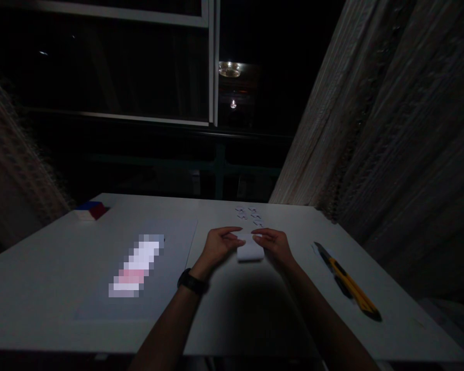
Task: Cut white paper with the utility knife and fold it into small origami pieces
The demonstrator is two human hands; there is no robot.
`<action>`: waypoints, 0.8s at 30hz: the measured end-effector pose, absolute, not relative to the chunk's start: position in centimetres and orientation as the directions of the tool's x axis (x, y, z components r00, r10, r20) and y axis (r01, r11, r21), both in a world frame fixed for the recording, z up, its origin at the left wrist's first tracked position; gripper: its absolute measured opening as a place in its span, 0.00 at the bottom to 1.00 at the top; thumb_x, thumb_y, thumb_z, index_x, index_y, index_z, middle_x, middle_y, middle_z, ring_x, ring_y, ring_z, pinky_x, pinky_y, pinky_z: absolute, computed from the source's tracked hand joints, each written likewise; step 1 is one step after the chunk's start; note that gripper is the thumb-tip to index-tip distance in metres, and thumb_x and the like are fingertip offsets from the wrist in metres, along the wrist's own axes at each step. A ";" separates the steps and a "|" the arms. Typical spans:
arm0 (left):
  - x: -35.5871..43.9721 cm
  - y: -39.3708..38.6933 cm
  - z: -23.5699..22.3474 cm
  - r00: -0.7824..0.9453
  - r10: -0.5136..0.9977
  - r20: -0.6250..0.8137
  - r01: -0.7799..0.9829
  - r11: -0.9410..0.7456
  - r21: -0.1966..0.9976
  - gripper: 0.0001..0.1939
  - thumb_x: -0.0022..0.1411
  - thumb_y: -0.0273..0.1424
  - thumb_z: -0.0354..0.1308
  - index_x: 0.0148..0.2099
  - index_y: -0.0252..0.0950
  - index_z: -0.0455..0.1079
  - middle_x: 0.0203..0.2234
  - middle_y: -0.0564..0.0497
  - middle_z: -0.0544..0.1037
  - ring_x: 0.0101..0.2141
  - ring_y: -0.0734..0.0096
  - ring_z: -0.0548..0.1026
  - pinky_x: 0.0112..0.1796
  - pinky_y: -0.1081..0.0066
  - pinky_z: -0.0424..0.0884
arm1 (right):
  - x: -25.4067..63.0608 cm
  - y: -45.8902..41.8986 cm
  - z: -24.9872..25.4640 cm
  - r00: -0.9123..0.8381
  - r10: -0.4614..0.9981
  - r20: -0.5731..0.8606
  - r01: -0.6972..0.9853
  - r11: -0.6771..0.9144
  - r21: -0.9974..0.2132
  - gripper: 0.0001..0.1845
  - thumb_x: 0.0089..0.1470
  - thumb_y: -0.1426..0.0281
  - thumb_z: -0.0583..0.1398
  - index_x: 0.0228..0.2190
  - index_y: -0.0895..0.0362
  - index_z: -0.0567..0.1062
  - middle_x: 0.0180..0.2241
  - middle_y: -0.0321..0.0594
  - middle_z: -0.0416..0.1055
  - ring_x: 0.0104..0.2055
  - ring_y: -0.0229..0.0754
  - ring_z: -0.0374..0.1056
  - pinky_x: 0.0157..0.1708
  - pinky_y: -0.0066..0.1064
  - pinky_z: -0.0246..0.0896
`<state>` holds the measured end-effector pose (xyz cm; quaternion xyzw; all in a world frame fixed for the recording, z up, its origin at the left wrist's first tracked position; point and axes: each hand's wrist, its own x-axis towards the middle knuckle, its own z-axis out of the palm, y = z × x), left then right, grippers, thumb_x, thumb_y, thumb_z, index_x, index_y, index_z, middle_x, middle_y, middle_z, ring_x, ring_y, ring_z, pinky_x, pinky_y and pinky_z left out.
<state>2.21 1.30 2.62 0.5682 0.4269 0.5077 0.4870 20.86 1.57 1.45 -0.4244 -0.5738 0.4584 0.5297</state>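
Note:
A small white piece of paper [250, 251] is between my two hands, its near edge curved. My left hand [221, 243] pinches its left side between thumb and fingers, and a dark watch [192, 282] is on that wrist. On the other side my right hand [272, 243] grips the paper's right edge in the same way. Just beyond my fingertips lie several small white slips [251, 214] with dark marks, too small to read. Off to the right of my right hand lies a yellow and black utility knife [350, 283].
A large pale sheet [96, 304] lies left of my arms, with a bright blurred-out patch on it. A blue, red and white block [90, 210] sits at the white table's [34, 278] far left. Curtains [317, 129] flank a dark window [212, 77].

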 end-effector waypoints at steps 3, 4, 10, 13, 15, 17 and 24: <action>2.2 1.2 2.7 0.136 0.976 0.172 -0.014 -0.171 0.985 0.20 0.40 0.30 0.68 0.38 0.30 0.76 0.22 0.48 0.77 0.23 0.73 0.72 0.27 0.74 0.68 | 20.8 1.6 1.5 -0.071 0.976 0.207 -0.022 0.206 -0.978 0.14 0.35 0.63 0.67 0.27 0.58 0.79 0.22 0.38 0.74 0.23 0.39 0.67 0.24 0.29 0.59; 2.2 1.2 2.7 0.137 0.975 0.178 -0.012 -0.178 0.984 0.18 0.40 0.31 0.68 0.37 0.30 0.77 0.22 0.48 0.77 0.23 0.72 0.73 0.27 0.74 0.68 | 20.8 1.5 1.5 -0.065 0.976 0.207 -0.027 0.205 -0.978 0.14 0.35 0.63 0.68 0.27 0.58 0.79 0.22 0.39 0.74 0.23 0.39 0.68 0.25 0.29 0.59; 2.2 1.2 2.5 0.124 0.972 0.199 0.020 -0.203 0.979 0.14 0.42 0.31 0.67 0.34 0.30 0.77 0.24 0.46 0.79 0.26 0.68 0.75 0.29 0.72 0.70 | 20.6 1.6 1.6 -0.048 0.976 0.214 -0.008 0.214 -0.977 0.15 0.33 0.62 0.68 0.25 0.59 0.79 0.20 0.39 0.74 0.22 0.39 0.67 0.23 0.29 0.58; 2.2 1.3 2.6 0.118 0.974 0.192 0.033 -0.197 0.980 0.12 0.44 0.31 0.66 0.33 0.31 0.77 0.25 0.46 0.79 0.26 0.68 0.75 0.29 0.73 0.70 | 20.6 1.6 1.5 -0.049 0.973 0.224 0.013 0.225 -0.974 0.16 0.34 0.62 0.67 0.26 0.59 0.79 0.21 0.39 0.74 0.22 0.40 0.67 0.23 0.29 0.59; 2.2 1.2 2.6 0.124 0.975 0.187 0.030 -0.192 0.981 0.12 0.44 0.30 0.66 0.34 0.31 0.77 0.25 0.46 0.79 0.26 0.69 0.75 0.29 0.73 0.70 | 20.7 1.6 1.4 -0.057 0.969 0.240 0.030 0.242 -0.970 0.16 0.36 0.62 0.67 0.29 0.59 0.79 0.20 0.38 0.73 0.22 0.39 0.66 0.23 0.29 0.59; 2.2 1.2 2.7 0.137 0.974 0.180 0.020 -0.184 0.983 0.13 0.45 0.30 0.66 0.36 0.30 0.77 0.24 0.46 0.79 0.25 0.69 0.75 0.29 0.73 0.70 | 20.7 1.6 1.4 -0.062 0.965 0.255 0.048 0.258 -0.965 0.17 0.38 0.62 0.66 0.31 0.59 0.79 0.20 0.38 0.73 0.22 0.39 0.66 0.23 0.29 0.59; 2.2 1.3 2.5 0.144 0.976 0.162 0.046 -0.171 0.984 0.11 0.46 0.29 0.65 0.34 0.30 0.77 0.24 0.46 0.79 0.24 0.69 0.75 0.28 0.73 0.70 | 20.8 1.4 2.0 -0.060 0.971 0.232 0.076 0.236 -0.969 0.14 0.34 0.62 0.67 0.25 0.58 0.79 0.21 0.39 0.74 0.23 0.41 0.68 0.25 0.31 0.61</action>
